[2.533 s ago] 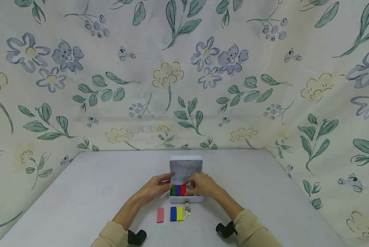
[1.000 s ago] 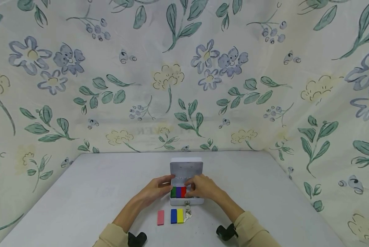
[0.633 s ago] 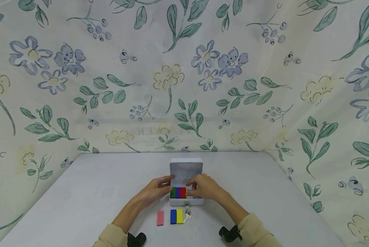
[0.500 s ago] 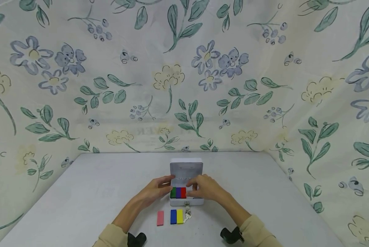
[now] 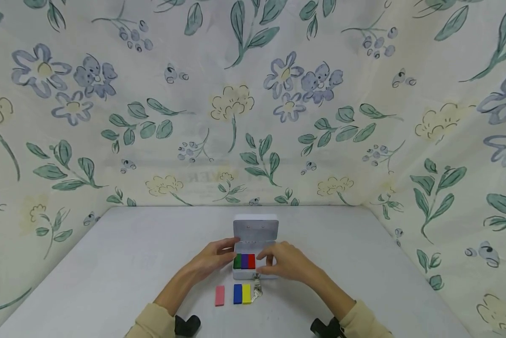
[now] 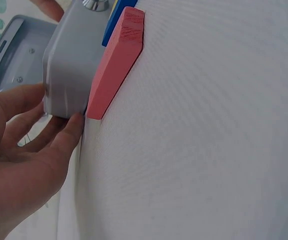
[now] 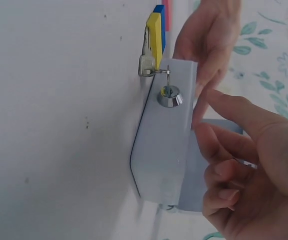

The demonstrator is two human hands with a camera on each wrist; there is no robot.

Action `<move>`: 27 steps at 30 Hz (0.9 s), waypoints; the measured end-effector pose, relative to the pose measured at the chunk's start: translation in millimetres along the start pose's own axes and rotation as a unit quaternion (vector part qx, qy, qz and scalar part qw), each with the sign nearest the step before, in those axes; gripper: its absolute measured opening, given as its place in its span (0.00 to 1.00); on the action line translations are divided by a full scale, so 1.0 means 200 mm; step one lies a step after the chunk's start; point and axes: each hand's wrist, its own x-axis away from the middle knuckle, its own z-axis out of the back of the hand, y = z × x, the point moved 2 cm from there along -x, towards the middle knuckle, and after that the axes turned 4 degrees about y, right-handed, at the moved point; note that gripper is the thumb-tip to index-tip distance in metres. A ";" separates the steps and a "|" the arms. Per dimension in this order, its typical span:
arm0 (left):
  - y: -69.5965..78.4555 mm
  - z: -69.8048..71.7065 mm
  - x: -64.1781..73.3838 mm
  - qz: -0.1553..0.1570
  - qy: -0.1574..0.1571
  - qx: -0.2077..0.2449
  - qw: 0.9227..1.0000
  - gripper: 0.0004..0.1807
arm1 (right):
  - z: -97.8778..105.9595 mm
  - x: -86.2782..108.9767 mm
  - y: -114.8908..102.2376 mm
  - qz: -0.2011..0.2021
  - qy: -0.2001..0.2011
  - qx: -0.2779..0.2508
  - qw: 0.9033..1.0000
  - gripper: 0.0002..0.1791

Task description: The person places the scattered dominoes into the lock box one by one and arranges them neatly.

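In the lower centre, the right hand (image 5: 288,263), fingers parted and empty, has been drawn slightly back; the red block (image 5: 251,261) seems seated; the box (image 5: 242,274) is touched by the left hand (image 5: 212,258), fingers spread.

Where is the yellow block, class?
In the head view, the yellow block lies in front of the open box, the blue block at its left, keys at its right.
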 end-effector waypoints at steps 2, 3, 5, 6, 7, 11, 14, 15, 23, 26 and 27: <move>0.00 0.00 0.00 -0.003 -0.001 -0.002 1.000 0.32 | 0.00 0.02 -0.01 -0.006 -0.003 -0.005 1.000 0.21; 0.01 0.00 0.00 -0.002 -0.001 -0.002 1.000 0.32 | 0.00 0.02 -0.01 -0.009 -0.004 -0.008 1.000 0.22; 0.01 0.00 0.00 -0.001 -0.001 -0.002 1.000 0.31 | 0.00 0.04 -0.01 -0.011 -0.005 -0.016 1.000 0.22; 0.01 0.00 0.00 0.000 -0.001 -0.002 1.000 0.31 | -0.01 0.04 -0.01 -0.009 -0.005 -0.021 1.000 0.21; 0.01 0.00 0.00 0.000 0.000 -0.002 1.000 0.31 | -0.01 0.05 -0.01 -0.007 -0.007 -0.025 1.000 0.21; 0.01 0.00 0.00 0.001 0.005 -0.003 1.000 0.31 | -0.02 0.07 -0.02 -0.001 -0.011 -0.036 0.999 0.21; 0.02 0.00 0.00 0.001 0.009 -0.003 1.000 0.30 | -0.03 0.08 -0.02 -0.007 -0.020 -0.036 0.999 0.21; 0.02 -0.01 0.00 0.002 0.011 -0.003 1.000 0.30 | -0.04 0.09 -0.02 -0.010 -0.023 -0.036 0.999 0.21; 0.02 -0.01 0.00 0.004 0.017 -0.005 1.000 0.30 | -0.07 0.10 -0.04 -0.014 -0.037 -0.055 0.998 0.22; 0.02 -0.01 0.00 0.004 0.015 -0.006 1.000 0.30 | -0.08 0.11 -0.06 -0.022 -0.046 -0.054 0.997 0.22; 0.02 -0.01 0.00 0.003 0.014 -0.005 1.000 0.30 | -0.09 0.11 -0.07 -0.023 -0.048 -0.051 0.997 0.22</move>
